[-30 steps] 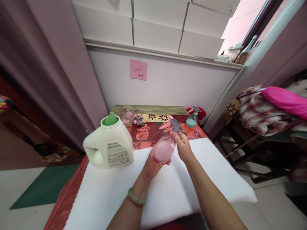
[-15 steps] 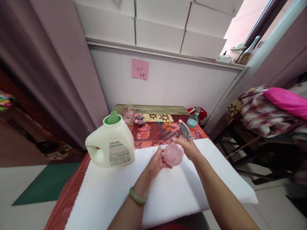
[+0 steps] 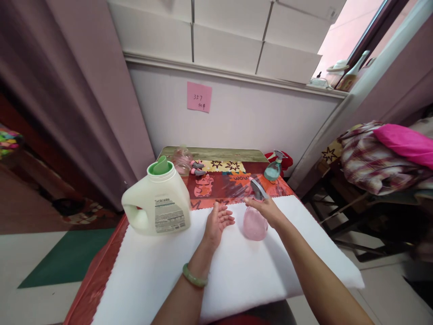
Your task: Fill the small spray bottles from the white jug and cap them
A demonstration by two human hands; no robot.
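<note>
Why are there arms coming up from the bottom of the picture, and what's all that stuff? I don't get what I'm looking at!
There's no robot here. A person wears a camera on their head, looking forward and down, so you see nearly what they see: their own arms reaching out.

The right hand holds a pink spray bottle near its top. The left hand is open and holds nothing; that wrist wears a green bangle.

On the table, a white sheet lies over a red covering. A big pale jug stands on the left. Towards the back right is a teal spray bottle.
</note>
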